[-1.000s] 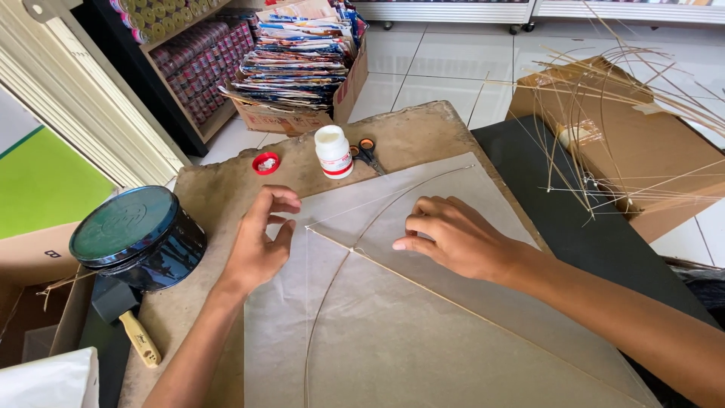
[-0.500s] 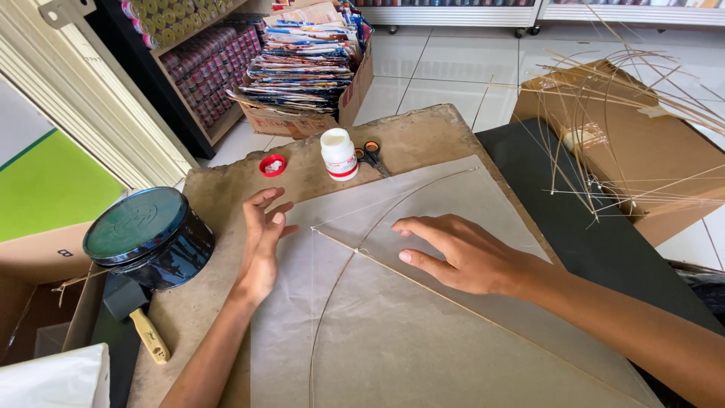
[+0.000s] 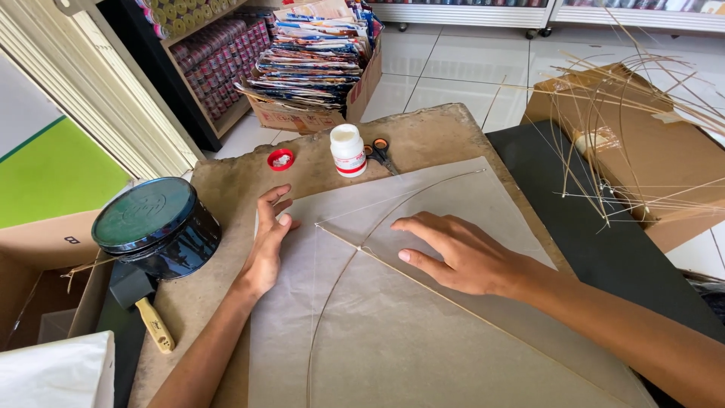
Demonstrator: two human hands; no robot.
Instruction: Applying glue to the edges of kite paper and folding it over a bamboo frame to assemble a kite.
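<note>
I see my left hand (image 3: 266,245) lying flat with the fingers together and stretched out, palm down along the left edge of the thin, pale grey translucent paper sheet (image 3: 423,332); it grips nothing and only presses. My right hand (image 3: 461,253) is spread open too, fingers fanned and pointing left, flat on the sheet just beside the straight thin bamboo stick (image 3: 483,313) that runs diagonally under the paper. A second curved bamboo stick (image 3: 340,283) arcs across it, so the sheet reads as a pointed, kite-like shape. The paper looks smooth and slightly glossy, and it lies in the middle of the worn brown board worktop (image 3: 226,189), whose surface is rough and stained. Behind the sheet stand a small white plastic bottle with a red band (image 3: 348,149), a red cap (image 3: 280,159) and orange-handled scissors (image 3: 380,153). To my left sits a round dark blue metal tin (image 3: 156,227), with a wooden-handled tool (image 3: 151,321) near it.
</note>
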